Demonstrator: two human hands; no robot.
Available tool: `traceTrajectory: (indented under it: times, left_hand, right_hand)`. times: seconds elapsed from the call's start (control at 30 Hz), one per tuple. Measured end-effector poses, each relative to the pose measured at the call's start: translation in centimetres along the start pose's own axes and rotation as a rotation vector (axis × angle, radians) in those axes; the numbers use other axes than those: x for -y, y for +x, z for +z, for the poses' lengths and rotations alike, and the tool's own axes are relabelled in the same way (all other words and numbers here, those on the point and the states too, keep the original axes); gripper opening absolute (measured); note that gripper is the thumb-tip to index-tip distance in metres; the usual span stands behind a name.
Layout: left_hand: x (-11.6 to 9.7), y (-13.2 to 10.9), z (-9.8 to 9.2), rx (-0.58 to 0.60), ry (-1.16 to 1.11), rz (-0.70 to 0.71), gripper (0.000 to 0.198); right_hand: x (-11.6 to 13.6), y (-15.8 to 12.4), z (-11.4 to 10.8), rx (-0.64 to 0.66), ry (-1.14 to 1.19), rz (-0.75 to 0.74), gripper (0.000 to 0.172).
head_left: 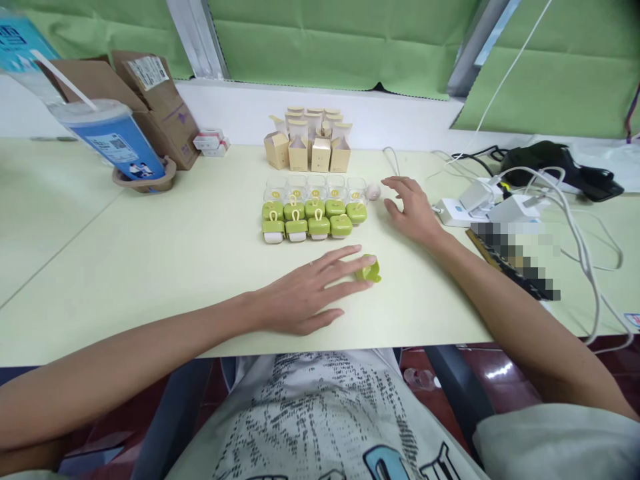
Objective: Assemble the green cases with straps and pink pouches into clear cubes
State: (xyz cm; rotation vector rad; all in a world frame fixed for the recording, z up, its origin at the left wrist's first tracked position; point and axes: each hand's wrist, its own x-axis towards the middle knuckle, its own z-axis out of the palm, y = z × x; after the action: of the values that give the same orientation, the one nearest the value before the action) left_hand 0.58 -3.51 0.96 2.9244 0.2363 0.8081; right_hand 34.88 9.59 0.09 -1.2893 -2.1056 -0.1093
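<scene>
My left hand (320, 290) lies over the table with its fingers spread, the fingertips at a small green case part (370, 269) that shows a hollow inside. Whether the fingers press on it I cannot tell. My right hand (411, 208) is open, its fingers apart and slightly bent, beside a small pale round item (373, 192). Left of that hand stand two rows of green cases (319, 227), several with yellow loops and white lower parts. Behind them is a row of clear plastic cups (317, 187) with yellow marks.
Small open cardboard boxes (320, 153) stand by the wall. At left are a blue drink cup (123, 143), a brown carton (167, 117) and small white-red boxes (212, 143). At right lie a power strip (460, 212) with chargers, white cables (580, 233) and a black item (545, 167).
</scene>
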Motion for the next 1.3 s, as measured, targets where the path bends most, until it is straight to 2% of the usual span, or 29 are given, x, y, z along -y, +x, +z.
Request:
traceTrajectory:
  times: [0.07,0.1,0.17,0.27,0.33,0.4,0.5,0.6,0.7,0.77,0.87,0.93,1.03,1.13,1.23,1.3]
  left_hand:
    - [0.0,0.2,0.2,0.098,-0.026,0.028,0.063]
    - [0.0,0.2,0.3,0.103,-0.032,0.034,0.063]
    - [0.1,0.1,0.3,0.03,-0.028,0.047,0.059]
    - [0.0,-0.2,0.0,-0.145,0.025,0.058,0.045]
    - [0.0,-0.3,-0.2,-0.199,0.054,0.013,0.038]
    - [0.1,-0.3,-0.2,-0.171,0.044,-0.05,0.037]
    - [0.5,-0.5,0.0,-0.062,-0.047,-0.119,0.044]
    - [0.7,-0.6,0.2,-0.026,-0.17,-0.186,0.044]
    - [0.5,-0.7,-0.1,-0.091,-0.232,-0.323,0.047]
    - [0.3,-0.7,-0.5,-0.128,-0.263,-0.463,0.049]
    - [0.5,-0.9,-1.3,-0.119,-0.343,-0.576,0.044]
    - [0.9,-1.0,-1.6,-0.11,-0.386,-0.572,0.042]
    - [1.6,-1.2,-1.6,-0.121,-0.464,-0.579,0.041]
    - [1.9,-1.2,-1.4,-0.163,-0.603,-0.629,0.041]
    - [1.8,-1.2,-1.2,-0.23,-0.694,-0.657,0.039]
    - [1.8,-1.1,-1.2,-0.256,-0.706,-0.66,0.037]
  right_hand:
    - [-1.6,0.1,0.8,0.131,-0.02,-0.03,0.069]
    - [-2.1,0.2,1.2,0.182,-0.018,-0.046,0.072]
    - [-2.7,0.3,1.8,0.215,-0.01,-0.064,0.072]
    - [-2.6,0.3,2.0,0.132,-0.004,-0.014,0.064]
    - [-2.4,0.3,1.9,0.072,0.029,0.048,0.057]
    - [-2.4,0.3,1.9,0.041,0.085,0.074,0.048]
    - [-2.4,0.5,2.0,0.023,0.132,0.071,0.037]
    - [-1.9,0.6,1.6,-0.08,0.141,0.1,0.043]
    - [0.1,0.6,0.4,-0.266,0.214,0.113,0.046]
    - [2.7,0.3,-0.6,-0.32,0.32,0.066,0.043]
    - [7.9,-0.8,-1.7,-0.282,0.499,-0.119,0.039]
    - [11.2,-1.8,-2.2,-0.202,0.525,-0.293,0.035]
    - [14.4,-3.3,-2.4,-0.093,0.523,-0.492,0.041]
    - [15.2,-4.1,-2.2,-0.014,0.484,-0.564,0.041]
    - [14.7,-4.2,-1.5,-0.027,0.353,-0.632,0.032]
    - [14.3,-4.2,-1.2,-0.038,0.307,-0.635,0.033]
